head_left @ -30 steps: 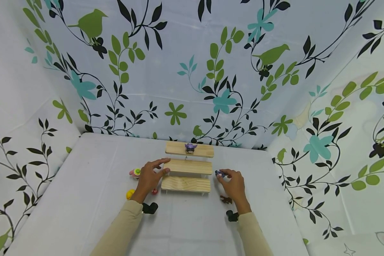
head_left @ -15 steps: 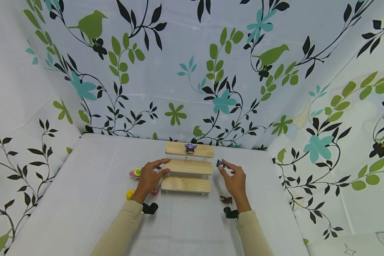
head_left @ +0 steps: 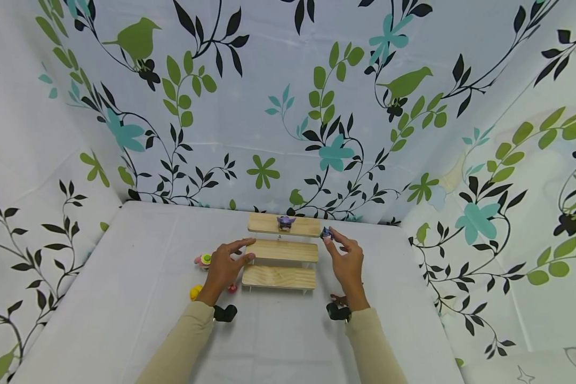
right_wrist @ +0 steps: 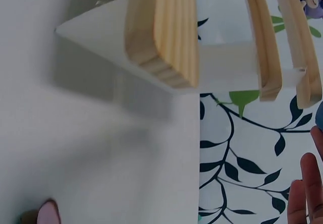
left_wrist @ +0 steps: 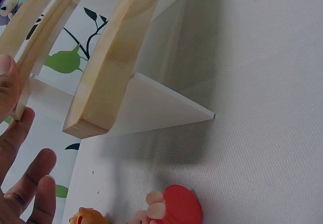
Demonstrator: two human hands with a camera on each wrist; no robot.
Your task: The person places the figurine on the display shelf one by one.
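Note:
A wooden three-tier display stand (head_left: 281,250) with white supports stands mid-table. At the left end of its middle board, my left hand (head_left: 226,266) holds on with thumb and index finger; in the left wrist view, the other fingers (left_wrist: 43,163) hang off the wood. My right hand (head_left: 348,264) pinches a small dark-blue figurine (head_left: 326,233) in the air beside the top board's right end. Only a blue edge of this figurine (right_wrist: 319,117) shows in the right wrist view. On the top board sits a purple figurine (head_left: 285,222).
Left of the stand lie a pink-and-green toy (head_left: 203,261), a yellow toy (head_left: 195,291) and a red toy (head_left: 232,288). A brown figurine (head_left: 338,300) is partly hidden by my right wrist. A patterned cloth wall (head_left: 288,106) rises behind the white table (head_left: 139,298).
My right hand has lifted the blue figurine up and away from me, then left to the top board's end. My left hand stays on the stand.

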